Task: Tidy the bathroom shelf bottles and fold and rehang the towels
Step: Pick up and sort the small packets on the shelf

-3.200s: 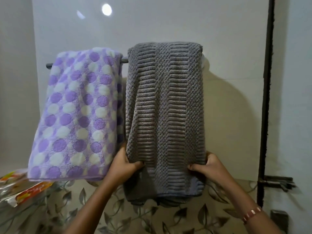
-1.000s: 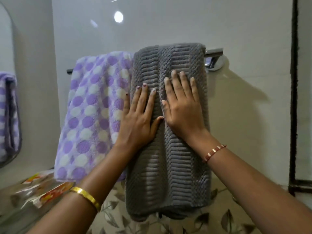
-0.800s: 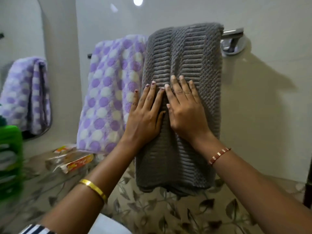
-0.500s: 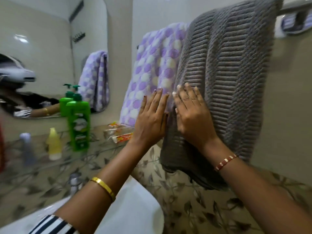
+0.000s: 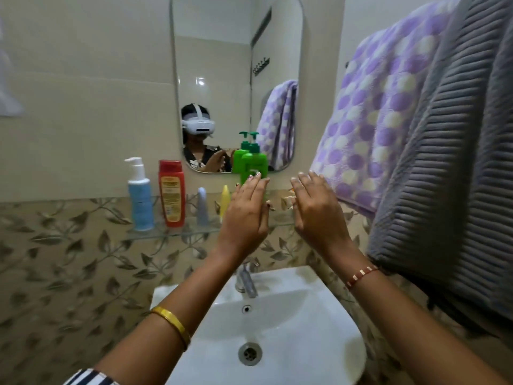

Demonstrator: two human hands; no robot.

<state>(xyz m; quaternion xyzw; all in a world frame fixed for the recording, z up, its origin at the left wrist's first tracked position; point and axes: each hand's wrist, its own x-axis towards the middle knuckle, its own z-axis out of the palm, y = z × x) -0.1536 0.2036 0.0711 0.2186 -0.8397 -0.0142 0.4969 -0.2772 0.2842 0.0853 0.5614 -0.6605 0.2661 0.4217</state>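
both hands, left hand [image 5: 245,215] and right hand [image 5: 319,212], hover empty with fingers loosely apart over the glass shelf [image 5: 172,232], probably lining up to grab the green pump bottle [image 5: 254,162]

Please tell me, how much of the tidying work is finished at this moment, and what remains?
Done, it seems: the grey towel and the dotted purple towel hang folded side by side. In hand: nothing; the left hand and right hand are open and empty before the glass shelf. Left: perhaps the bottles, though the blue bottle, red bottle and green pump bottle already stand upright.
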